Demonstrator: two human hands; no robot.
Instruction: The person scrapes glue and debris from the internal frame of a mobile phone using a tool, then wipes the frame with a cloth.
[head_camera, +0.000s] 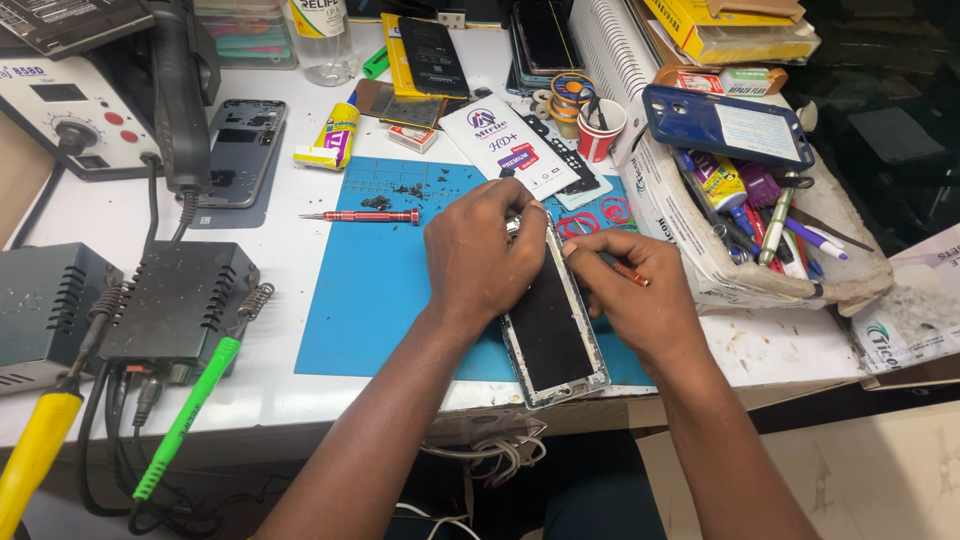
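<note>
A disassembled phone (553, 325) with a dark panel and silver frame lies on a blue work mat (370, 290), its near end over the table's front edge. My left hand (480, 250) presses down on the phone's upper left part, fingers curled over its top. My right hand (625, 285) is closed around a thin orange-tipped tool (632, 272), whose tip is at the phone's upper right edge beside the left fingers. What lies under my left fingers is hidden.
A red screwdriver (365, 216) and small dark bits lie on the mat's far left. A phone back frame (240, 150), a yellow glue tube (335, 135), soldering station (70, 110), power boxes (170, 300) and green and yellow probes sit left. A cluttered tool box (760, 220) stands right.
</note>
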